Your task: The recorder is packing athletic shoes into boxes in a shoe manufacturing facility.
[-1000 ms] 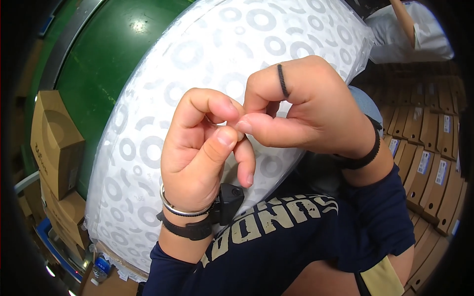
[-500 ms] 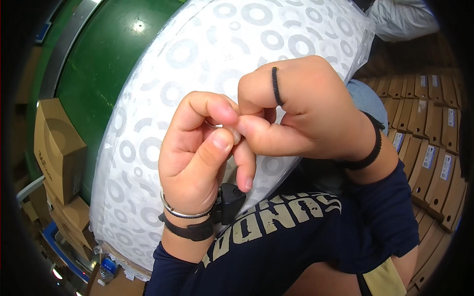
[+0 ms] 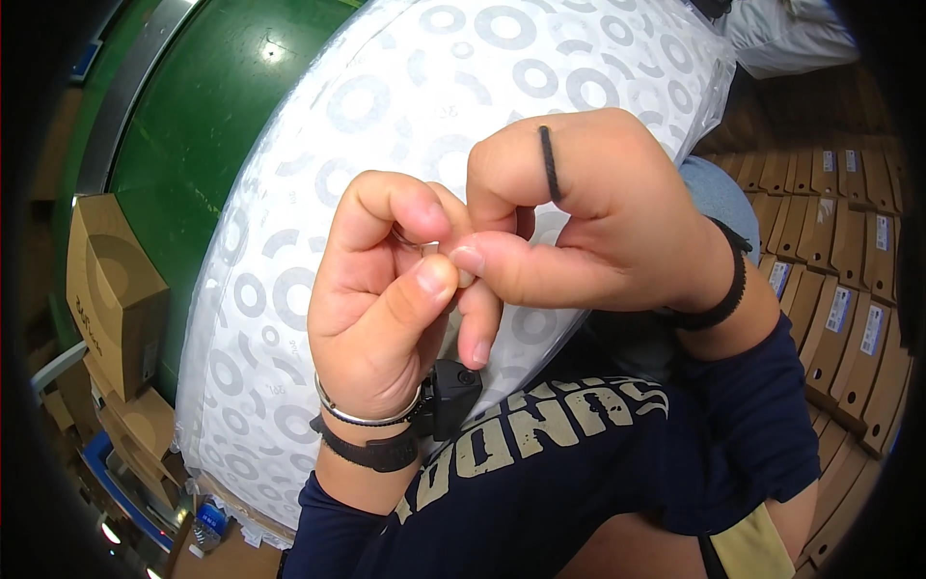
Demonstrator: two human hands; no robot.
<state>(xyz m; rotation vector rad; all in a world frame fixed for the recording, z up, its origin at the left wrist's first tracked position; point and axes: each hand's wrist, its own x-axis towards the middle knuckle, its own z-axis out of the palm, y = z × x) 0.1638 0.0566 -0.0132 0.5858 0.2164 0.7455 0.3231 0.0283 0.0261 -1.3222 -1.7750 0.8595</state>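
Observation:
My left hand [image 3: 386, 289] and my right hand [image 3: 588, 212] meet above a pile of white paper [image 3: 289, 183] printed with grey rings. The thumb and fingers of each hand are pinched together, tip against tip. Between the fingertips a tiny pale bit shows, too small and too covered to name. On my left wrist sit a silver bangle [image 3: 359, 418] and a black strap [image 3: 371, 452] with a dark device [image 3: 453, 386]. A black cord [image 3: 549, 164] circles a finger of my right hand, and a black band [image 3: 723, 289] is round that wrist.
A green surface [image 3: 212, 125] lies beyond the paper on the left, near a brown cardboard box [image 3: 116, 289]. Rows of brown boxes [image 3: 834, 318] with labels line the right. A plastic bottle [image 3: 207, 526] stands at the lower left. Grey-white fabric [image 3: 786, 39] shows at the top right.
My left index finger has lifted slightly and shifted left, away from the right thumb. The right hand has barely moved; its thumb tip now sits closer to the left thumb.

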